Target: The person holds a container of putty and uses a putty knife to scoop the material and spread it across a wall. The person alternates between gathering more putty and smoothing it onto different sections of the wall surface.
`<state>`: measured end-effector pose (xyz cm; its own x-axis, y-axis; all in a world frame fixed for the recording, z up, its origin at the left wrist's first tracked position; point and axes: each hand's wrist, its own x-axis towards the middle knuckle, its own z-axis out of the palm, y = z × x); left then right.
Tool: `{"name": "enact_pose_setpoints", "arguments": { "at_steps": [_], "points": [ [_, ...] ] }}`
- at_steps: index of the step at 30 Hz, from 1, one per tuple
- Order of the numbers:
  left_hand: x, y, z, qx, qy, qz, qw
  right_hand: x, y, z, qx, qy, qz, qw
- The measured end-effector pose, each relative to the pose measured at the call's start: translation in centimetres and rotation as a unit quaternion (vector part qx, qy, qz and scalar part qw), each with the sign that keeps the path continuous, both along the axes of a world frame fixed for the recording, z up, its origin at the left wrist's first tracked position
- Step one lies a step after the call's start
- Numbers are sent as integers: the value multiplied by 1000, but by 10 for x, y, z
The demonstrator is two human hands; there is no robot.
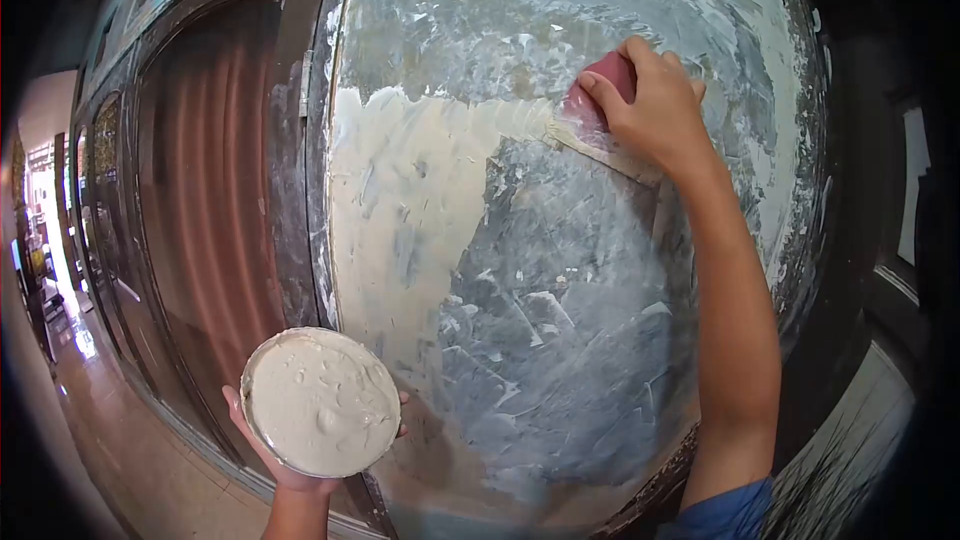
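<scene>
My right hand (pixel 660 105) grips a reddish-pink scraper (pixel 600 100), thumb on the near face and fingers behind. Its lower edge lies against the wall (pixel 570 270), where cream-coloured filler is smeared along it. Wet cream filler (pixel 400 190) coats the wall's left part and runs in a band up to the scraper; the rest is patchy grey. Low on the left, my left hand (pixel 290 470) holds a round tub (pixel 322 402) from underneath, its fingers wrapped around the sides. Thick cream filler with an uneven surface fills the tub nearly to the rim.
A dark wooden door frame (pixel 300 160) with a reddish-brown curtain (pixel 215 190) stands left of the wall. Tiled floor (pixel 130 440) runs toward a bright opening at far left. Dark woodwork (pixel 850 190) borders the right side, with thin bristles (pixel 830 480) at lower right.
</scene>
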<state>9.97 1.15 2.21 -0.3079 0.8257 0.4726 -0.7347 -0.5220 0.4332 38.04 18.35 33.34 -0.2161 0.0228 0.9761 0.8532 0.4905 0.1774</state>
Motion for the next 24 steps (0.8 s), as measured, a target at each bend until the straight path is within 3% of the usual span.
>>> {"name": "enact_pose_setpoints", "arguments": {
  "at_steps": [4,6,10,12,14,20,24],
  "points": [
    [1,-5,3,1,8,3,1000,9,3,10,30,19,-19,999],
    [2,-7,6,-1,-19,-6,1000,10,8,11,11,51,42,998],
    [3,-9,22,-9,-16,-5,1000,2,5,-6,52,-35,-7,998],
    [4,-12,32,5,6,-11,1000,7,7,6,45,-9,-27,999],
    [6,-14,36,0,-10,-16,1000,13,10,13,18,72,31,997],
    [4,-9,27,25,21,-36,999,3,11,-7,55,-27,10,998],
    [5,-6,32,13,17,-41,999,22,10,15,28,111,-8,993]
  ]
}}
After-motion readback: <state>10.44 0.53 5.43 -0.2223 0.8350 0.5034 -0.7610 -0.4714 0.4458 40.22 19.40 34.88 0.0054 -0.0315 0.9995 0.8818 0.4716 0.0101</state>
